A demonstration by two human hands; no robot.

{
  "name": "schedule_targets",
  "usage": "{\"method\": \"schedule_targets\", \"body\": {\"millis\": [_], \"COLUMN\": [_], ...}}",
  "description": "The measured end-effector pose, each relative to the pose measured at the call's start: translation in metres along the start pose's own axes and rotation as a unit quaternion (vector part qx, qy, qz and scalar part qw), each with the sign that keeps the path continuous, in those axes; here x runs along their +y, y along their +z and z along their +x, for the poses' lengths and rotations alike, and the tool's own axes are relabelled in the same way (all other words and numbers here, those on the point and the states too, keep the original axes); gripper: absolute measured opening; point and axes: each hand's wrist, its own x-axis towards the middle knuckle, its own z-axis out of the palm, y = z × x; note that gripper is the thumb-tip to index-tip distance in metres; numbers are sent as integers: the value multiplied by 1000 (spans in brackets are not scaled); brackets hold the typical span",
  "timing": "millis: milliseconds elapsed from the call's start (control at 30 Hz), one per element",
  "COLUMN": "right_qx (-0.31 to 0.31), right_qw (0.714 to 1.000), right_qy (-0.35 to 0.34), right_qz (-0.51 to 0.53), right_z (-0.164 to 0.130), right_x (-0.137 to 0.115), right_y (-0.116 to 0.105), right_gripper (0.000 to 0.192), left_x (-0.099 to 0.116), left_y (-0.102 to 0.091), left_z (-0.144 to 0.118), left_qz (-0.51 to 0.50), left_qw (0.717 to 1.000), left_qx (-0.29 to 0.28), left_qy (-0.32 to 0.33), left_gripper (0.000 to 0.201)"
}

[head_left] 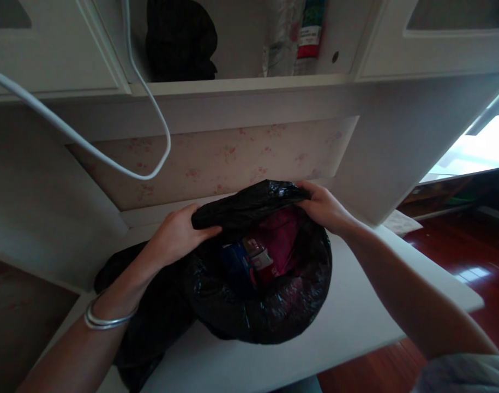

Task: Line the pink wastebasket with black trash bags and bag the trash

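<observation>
A black plastic bag (pixel 261 322) sits on the white desk with its mouth facing up. My left hand (pixel 175 234) pinches the far rim on its left side, thumb inside and fingers over the outside. On the right, my right hand (pixel 320 204) grips the same rim, its fingertips partly hidden by the plastic. Between my hands the rim is gathered into a raised fold. Inside the bag lie a blue packet (pixel 238 265), a red and white package (pixel 262 265) and something magenta (pixel 280 234) whose kind I cannot make out.
Another dark bundle (pixel 159 316) lies left of the bag, under my left forearm. A white cable (pixel 151 174) hangs in a loop from above. The white shelf (pixel 241 84) overhead holds a black bundle (pixel 179 41) and a wrapped package (pixel 282 38). The white desk (pixel 355 305) ends at the right.
</observation>
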Motion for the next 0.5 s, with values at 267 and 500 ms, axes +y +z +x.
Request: {"method": "schedule_targets", "body": {"millis": [267, 500], "right_qx": [-33, -52], "right_qw": [998, 992], "right_qy": [4, 21], "right_qz": [-58, -116], "right_z": [21, 42], "right_x": [7, 16], "right_y": [12, 27], "right_gripper": [26, 16], "left_x": [-24, -49], "left_y": [4, 4], "left_z": [14, 24], "left_qz": [14, -72], "left_qw": [990, 985], "left_qx": [123, 81], "left_qy": [-63, -133], "left_gripper": [24, 33]}}
